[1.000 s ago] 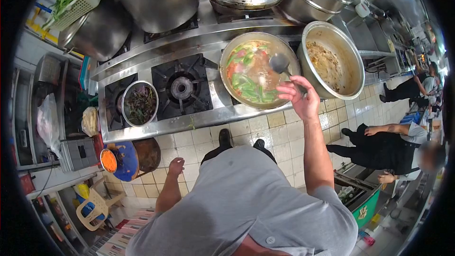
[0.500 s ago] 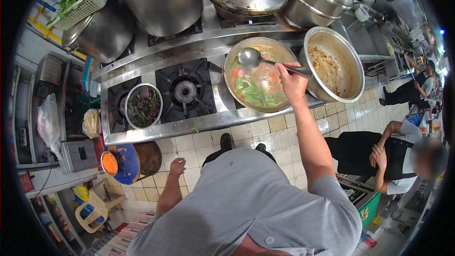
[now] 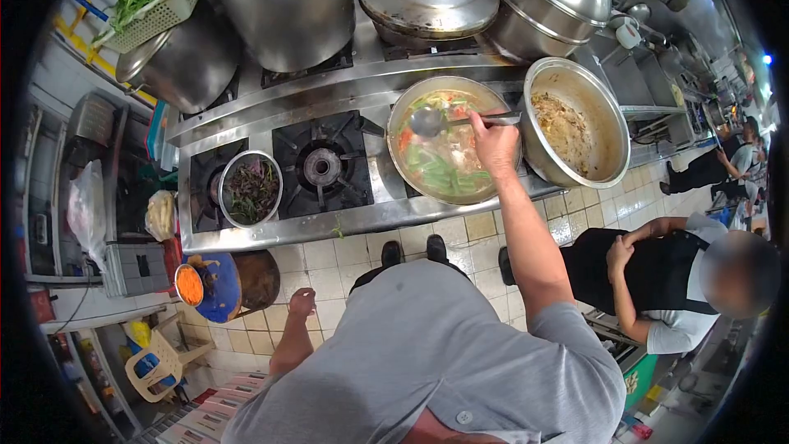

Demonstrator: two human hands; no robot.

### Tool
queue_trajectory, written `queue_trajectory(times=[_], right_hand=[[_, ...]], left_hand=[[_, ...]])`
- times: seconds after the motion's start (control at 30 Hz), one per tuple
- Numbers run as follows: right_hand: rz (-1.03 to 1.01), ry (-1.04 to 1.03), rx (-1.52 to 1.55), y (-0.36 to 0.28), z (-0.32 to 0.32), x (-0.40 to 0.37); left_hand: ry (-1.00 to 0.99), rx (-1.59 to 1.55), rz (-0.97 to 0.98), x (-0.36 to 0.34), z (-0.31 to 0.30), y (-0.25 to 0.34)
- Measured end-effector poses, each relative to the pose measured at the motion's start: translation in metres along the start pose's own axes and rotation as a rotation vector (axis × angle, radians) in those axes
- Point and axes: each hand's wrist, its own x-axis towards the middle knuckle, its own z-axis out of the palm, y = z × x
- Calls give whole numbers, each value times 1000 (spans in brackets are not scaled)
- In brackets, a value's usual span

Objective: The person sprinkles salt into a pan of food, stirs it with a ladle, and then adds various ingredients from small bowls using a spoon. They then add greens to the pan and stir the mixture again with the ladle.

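Observation:
My right hand [image 3: 496, 145] is closed round the dark handle of a metal ladle [image 3: 427, 122]. The ladle's bowl rests at the surface of a broth in a wide metal pot [image 3: 398, 166], partly sunk in it. Green vegetable pieces [image 3: 444, 171] and some reddish bits float in that broth. Close by on the right, a deep metal pot [image 3: 604, 86] tilts towards me, with brown residue on its bottom. My left hand [image 3: 303, 302] hangs low at my side, its fingers loosely curled with nothing visible in them, above the tiled floor.
On the stove are a bare burner [image 3: 321, 168] and a bowl of dark leaves [image 3: 252, 189]. Large pots, including a lidded pot [image 3: 429, 0], line the back. Shredded orange food fills a bowl [image 3: 189, 285] on a blue surface. A co-worker [image 3: 649, 271] stands to the right.
My right hand has lowered and moved slightly left, bringing the ladle's bowl from above the pot down into the broth. The co-worker has shifted a little; my left hand is still low.

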Motion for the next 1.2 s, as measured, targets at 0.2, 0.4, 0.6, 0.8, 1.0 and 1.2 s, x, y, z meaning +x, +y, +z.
queue_trajectory(times=[0.2,0.4,0.6,0.8,1.0,1.2], right_hand=[[3,26,104,-16,-14,14],[-37,-4,74,-3,-9,36],[-57,-115,28,16,15,55],[-112,-97,-22,18,17,73],[-106,-200,-169,28,8,85],[-101,-87,-55,33,12,89]], left_hand=[[-19,-81,70,-25,33,27],[13,-93,35,-30,40,32],[23,-87,30,-38,37,21],[32,-114,32,-48,39,14],[54,-99,13,-50,41,13],[37,-91,8,-48,45,16]])
